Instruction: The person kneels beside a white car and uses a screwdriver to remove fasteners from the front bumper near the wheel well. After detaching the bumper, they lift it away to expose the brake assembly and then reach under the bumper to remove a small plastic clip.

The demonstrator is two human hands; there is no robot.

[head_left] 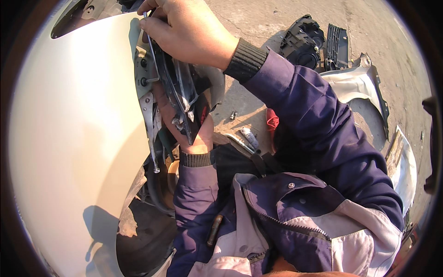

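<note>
At the front edge of a pale car hood (74,97), my right hand (184,32) is closed, pinching a thin L-shaped wrench (152,55) between thumb and fingers. Its bent lower end reaches a dark bolt head (144,82) on the grey metal bracket beside the hood. Below, my left hand (202,138) grips the lower end of a headlight (182,87), with the thumb side on the right and the other fingers running up the hood side. The headlight covers part of that hand, and the fingertips are hidden.
Black plastic car parts (303,41) and a silver fender (355,85) lie on the concrete to the right. By my red shoe (272,121) are a white tube-like item (249,137) and a small metal piece (233,115). Below the hood edge, the wheel-well area (143,231) is exposed.
</note>
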